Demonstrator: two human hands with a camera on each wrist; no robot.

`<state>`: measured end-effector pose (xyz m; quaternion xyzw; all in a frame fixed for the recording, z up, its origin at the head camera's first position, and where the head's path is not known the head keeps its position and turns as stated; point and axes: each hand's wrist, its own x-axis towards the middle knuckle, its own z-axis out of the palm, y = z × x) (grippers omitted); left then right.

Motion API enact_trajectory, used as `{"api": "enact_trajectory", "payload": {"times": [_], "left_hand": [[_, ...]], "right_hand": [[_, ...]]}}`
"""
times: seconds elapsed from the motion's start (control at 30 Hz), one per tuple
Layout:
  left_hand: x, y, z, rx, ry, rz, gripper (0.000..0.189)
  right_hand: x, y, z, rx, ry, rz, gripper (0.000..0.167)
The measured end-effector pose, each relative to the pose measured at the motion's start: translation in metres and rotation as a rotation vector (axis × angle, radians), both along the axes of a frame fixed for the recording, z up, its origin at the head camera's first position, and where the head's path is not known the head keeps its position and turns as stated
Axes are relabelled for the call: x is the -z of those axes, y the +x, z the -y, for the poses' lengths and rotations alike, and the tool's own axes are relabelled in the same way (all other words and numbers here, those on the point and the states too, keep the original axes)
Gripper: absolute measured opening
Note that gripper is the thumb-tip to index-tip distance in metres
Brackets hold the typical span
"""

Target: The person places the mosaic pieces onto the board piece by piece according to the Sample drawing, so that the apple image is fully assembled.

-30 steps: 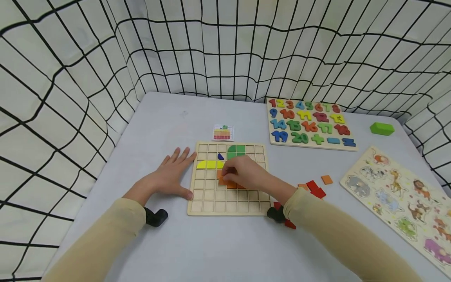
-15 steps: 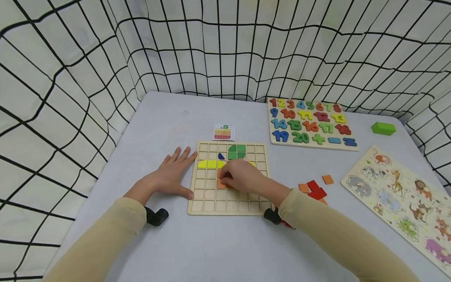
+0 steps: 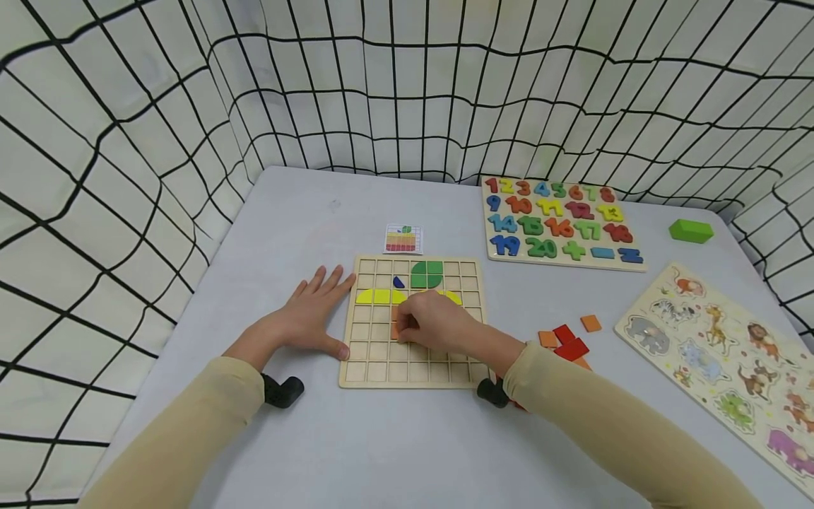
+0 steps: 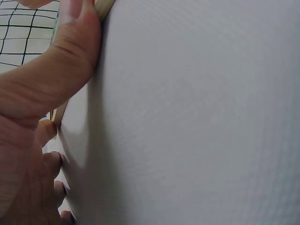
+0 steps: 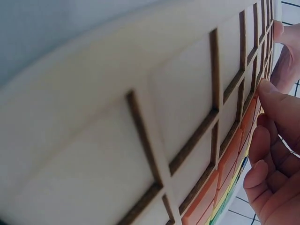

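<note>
Left hand [image 3: 304,318] is spread wide against the grid board [image 3: 369,372] mid-frame, probably so it won't slide, while the right hand [image 3: 435,319] curls down at an orange tile [image 3: 394,330] near frame centre, can't tell if it's pinching.

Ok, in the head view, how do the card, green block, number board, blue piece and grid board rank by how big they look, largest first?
1. Grid board, though partly covered
2. Number board
3. Card and green block: too alike to rank
4. Blue piece
</note>
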<state>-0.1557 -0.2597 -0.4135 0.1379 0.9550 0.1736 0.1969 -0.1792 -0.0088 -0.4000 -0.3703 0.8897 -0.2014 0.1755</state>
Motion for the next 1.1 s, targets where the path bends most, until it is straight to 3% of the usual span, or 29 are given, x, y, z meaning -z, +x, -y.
{"api": "enact_trajectory", "payload": {"times": [0.2, 0.33, 0.47, 0.63, 0.77, 0.93, 1.1], "left_hand": [[0.001, 0.000, 0.000, 0.000, 0.009, 0.000, 0.132], [0.001, 0.000, 0.001, -0.002, 0.005, 0.001, 0.132], [0.002, 0.000, 0.000, -0.001, 0.007, 0.006, 0.133], [0.003, -0.001, 0.000, 0.007, -0.011, 0.006, 0.132], [0.003, -0.002, 0.001, 0.008, -0.015, 0.007, 0.132], [0.000, -0.001, 0.001, -0.004, -0.017, 0.019, 0.132], [-0.001, 0.000, 0.000, -0.011, -0.008, 0.024, 0.132]], "right_hand": [[-0.005, 0.000, -0.007, 0.028, -0.017, 0.014, 0.012], [-0.013, -0.005, -0.029, 0.105, -0.046, 0.032, 0.007], [-0.018, -0.014, -0.072, 0.208, -0.058, 0.004, 0.005], [-0.016, -0.024, -0.147, 0.332, -0.031, -0.045, 0.009], [-0.018, -0.030, -0.203, 0.417, 0.025, 0.014, 0.017], [-0.016, -0.033, -0.248, 0.428, 0.109, 0.087, 0.022], [-0.012, -0.033, -0.264, 0.398, 0.158, 0.116, 0.027]]}}
